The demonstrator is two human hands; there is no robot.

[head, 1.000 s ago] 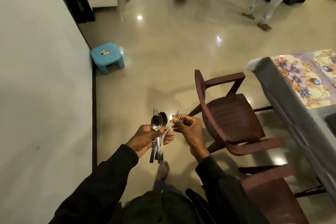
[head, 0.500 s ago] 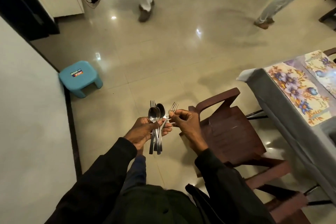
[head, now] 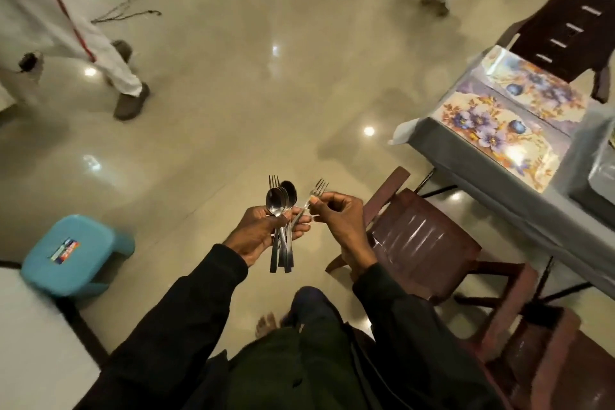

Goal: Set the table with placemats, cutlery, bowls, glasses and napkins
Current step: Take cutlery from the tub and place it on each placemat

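Your left hand (head: 259, 233) sits at centre frame, palm turned up and fingers curled round a bundle of cutlery (head: 279, 203). The bundle is several spoons with a fork behind them, bowls and tines pointing up-frame and handles hanging below the palm.

Just to its right, your right hand (head: 336, 215) pinches a single fork (head: 316, 191) near its neck between thumb and fingertips, the other fingers curled. The fork's tines point up and to the right. Its handle slants down-left to the left hand's fingertips; you cannot tell from here whether those fingers grip it too.

Both hands hover over the glossy tiled floor (head: 233, 93), well apart from the table (head: 482, 176) at the right edge of the frame. The table wears a grey cloth, and two floral placemats (head: 499, 133) (head: 535, 86) lie side by side at its corner.

A brown chair (head: 422, 240) stands between your right hand and the table, and a second brown chair (head: 549, 359) fills the lower right corner. A darker chair (head: 572, 20) stands at the upper right. A blue stool (head: 73, 253) sits at the lower left. Another person's legs (head: 100, 53) cross the upper left.
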